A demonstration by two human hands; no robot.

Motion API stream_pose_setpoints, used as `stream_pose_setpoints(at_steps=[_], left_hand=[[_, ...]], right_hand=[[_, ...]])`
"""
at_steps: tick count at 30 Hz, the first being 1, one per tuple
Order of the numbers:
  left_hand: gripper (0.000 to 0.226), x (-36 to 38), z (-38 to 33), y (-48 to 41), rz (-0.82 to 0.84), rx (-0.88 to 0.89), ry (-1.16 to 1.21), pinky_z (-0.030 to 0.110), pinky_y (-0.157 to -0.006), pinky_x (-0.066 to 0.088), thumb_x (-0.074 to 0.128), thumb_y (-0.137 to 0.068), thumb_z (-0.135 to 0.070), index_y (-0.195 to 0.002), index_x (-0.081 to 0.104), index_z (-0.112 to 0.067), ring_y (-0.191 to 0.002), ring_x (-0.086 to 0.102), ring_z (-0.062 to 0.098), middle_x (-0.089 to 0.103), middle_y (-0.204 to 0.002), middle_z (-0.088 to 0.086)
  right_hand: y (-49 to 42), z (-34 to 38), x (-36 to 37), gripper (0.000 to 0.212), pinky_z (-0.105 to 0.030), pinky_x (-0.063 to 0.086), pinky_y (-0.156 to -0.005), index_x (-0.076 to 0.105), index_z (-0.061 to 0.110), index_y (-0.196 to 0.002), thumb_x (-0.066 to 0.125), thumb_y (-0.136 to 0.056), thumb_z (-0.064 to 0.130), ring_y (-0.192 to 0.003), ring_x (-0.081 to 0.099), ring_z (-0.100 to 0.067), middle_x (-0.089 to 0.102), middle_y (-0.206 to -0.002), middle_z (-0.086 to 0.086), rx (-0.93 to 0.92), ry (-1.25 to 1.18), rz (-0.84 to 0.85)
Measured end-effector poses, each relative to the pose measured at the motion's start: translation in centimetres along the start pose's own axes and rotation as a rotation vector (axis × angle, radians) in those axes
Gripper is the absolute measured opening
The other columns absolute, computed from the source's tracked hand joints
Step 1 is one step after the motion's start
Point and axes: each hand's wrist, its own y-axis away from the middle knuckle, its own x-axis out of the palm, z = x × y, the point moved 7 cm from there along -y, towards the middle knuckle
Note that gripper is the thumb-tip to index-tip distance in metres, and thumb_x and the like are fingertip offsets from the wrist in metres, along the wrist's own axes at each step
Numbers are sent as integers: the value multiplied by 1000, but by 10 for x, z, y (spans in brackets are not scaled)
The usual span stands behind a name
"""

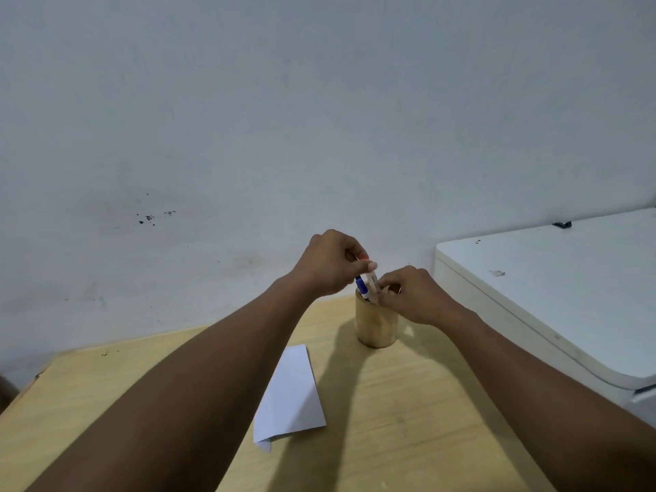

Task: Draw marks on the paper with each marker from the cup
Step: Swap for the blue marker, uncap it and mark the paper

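Observation:
A tan cylindrical cup (376,326) stands upright near the far edge of the wooden table (408,420). Markers stick out of its top: one with a blue cap (362,287) and a white-bodied one (371,280). My left hand (330,266) hovers above the cup's left rim, its fingers pinched on the top of the white marker, with a bit of red showing at the fingertips. My right hand (411,294) rests at the cup's right rim with fingers curled over the opening; whether it grips anything is hidden. A white sheet of paper (291,395) lies flat in front of the cup, partly under my left forearm.
A white box-like appliance (553,292) stands right of the table, close to the cup. A pale wall (248,136) rises directly behind the table. The table's left corner (35,376) is chipped.

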Motion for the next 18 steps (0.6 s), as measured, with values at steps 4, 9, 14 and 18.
stream_pose_setpoints(at_steps=[4, 9, 14, 18], left_hand=[[36, 26, 11, -3, 166, 29, -199, 22, -74, 44, 78, -87, -29, -121, 74, -19, -91, 62, 13, 71, -102, -1], [29, 42, 31, -9, 168, 15, -312, 34, -80, 55, 73, -90, -18, -118, 74, -24, -93, 63, 18, 73, -112, 2], [10, 47, 36, -15, 117, -34, -346, 41, -76, 58, 70, -88, -20, -94, 70, -28, -90, 66, 25, 71, -101, 3], [10, 47, 38, -16, 101, -65, -321, 43, -79, 58, 69, -87, -28, -96, 64, -30, -92, 66, 26, 72, -98, 3]], right_hand=[[0, -19, 2, 12, -24, 40, -58, 77, 39, -79, 76, -86, 30, -57, 50, -10, 63, -62, 4, 44, -49, 7], [0, -33, 3, 10, -16, 34, -56, 79, 24, -94, 76, -88, 31, -63, 51, -4, 55, -69, 14, 92, -48, 13], [4, -35, -1, 20, -21, 37, -57, 78, 20, -102, 77, -87, 33, -62, 50, -8, 55, -74, 7, 108, -75, -8], [8, -28, -7, 17, -20, 39, -56, 77, 24, -99, 78, -85, 33, -61, 50, -9, 55, -74, 7, 106, -142, -21]])
